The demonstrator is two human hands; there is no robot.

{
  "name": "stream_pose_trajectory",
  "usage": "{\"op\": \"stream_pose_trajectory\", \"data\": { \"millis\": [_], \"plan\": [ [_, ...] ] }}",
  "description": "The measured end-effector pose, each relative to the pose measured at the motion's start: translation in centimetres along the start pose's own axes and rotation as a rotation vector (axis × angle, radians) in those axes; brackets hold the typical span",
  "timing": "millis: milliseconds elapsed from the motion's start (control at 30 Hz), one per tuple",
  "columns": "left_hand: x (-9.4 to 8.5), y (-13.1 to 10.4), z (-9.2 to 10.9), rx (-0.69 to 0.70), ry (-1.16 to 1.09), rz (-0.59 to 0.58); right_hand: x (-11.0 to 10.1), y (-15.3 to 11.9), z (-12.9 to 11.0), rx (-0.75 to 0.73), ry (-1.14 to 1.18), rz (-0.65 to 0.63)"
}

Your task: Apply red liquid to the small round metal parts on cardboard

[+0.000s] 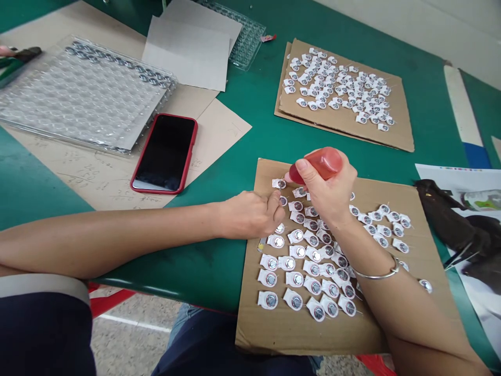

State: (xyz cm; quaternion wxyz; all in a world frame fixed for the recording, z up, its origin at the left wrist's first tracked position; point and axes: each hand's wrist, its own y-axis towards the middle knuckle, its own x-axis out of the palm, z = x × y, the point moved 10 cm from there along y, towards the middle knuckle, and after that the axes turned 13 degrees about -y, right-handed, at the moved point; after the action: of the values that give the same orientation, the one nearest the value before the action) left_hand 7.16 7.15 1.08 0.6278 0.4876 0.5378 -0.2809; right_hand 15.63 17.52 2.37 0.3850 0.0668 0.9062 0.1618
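My right hand (332, 183) grips a red squeeze bottle (319, 164) over the cardboard sheet (250, 324) of white-tabbed metal discs (296, 235); my left hand (252, 214) is curled beside it, its grip unclear.

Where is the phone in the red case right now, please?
In the head view, the phone lies left of centre on the brown paper, just right of the clear plastic tray and beyond the left forearm.

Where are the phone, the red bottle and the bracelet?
Phone (165, 151): head view, on the middle of its dark screen.
Red bottle (327, 161): head view, on its rounded end, sticking out of the right hand (331, 193).
Bracelet (376, 277): head view, on its silver band.
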Motion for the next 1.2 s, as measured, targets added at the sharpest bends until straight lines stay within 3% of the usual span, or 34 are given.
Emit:
{"op": "stream_pose_trajectory", "data": {
  "millis": [567, 1200],
  "plan": [
    [1.0, 0.0, -0.3, -0.018, -0.004, -0.121, -0.9, 0.4, -0.5, -0.056, -0.086, 0.078],
    [0.8, 0.0, -1.5, -0.098, -0.188, -0.097, -1.5, 0.3, -0.5, -0.092, -0.156, 0.135]
  ]
}}
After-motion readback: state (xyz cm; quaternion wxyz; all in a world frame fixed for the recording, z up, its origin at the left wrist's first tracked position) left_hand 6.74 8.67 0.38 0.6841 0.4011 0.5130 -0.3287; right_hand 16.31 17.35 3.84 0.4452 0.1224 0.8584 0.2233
